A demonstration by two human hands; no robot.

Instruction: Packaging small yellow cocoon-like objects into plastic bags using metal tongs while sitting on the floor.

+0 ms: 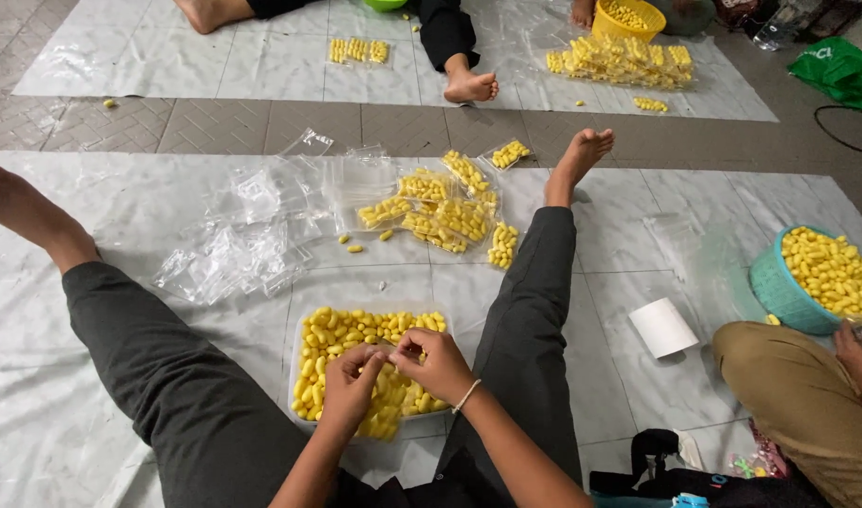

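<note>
A tiled floor spread with clear plastic sheeting (92, 376) carries everything. Over a clear tray (299, 372) of small yellow capsule-shaped pieces (342, 334), between the person's outstretched legs, the left hand (351, 384) and right hand (436, 362) meet, fingertips pinched together on something too small to make out, perhaps a clear bag. Beyond the tray lie filled bags (445, 221) of the same pieces, with empty clear bags (238, 249) to their left. Right of the tray, well apart, a teal basket (779, 292) holds more pieces, beside a co-worker's knee (779, 367), partly cut off
</note>
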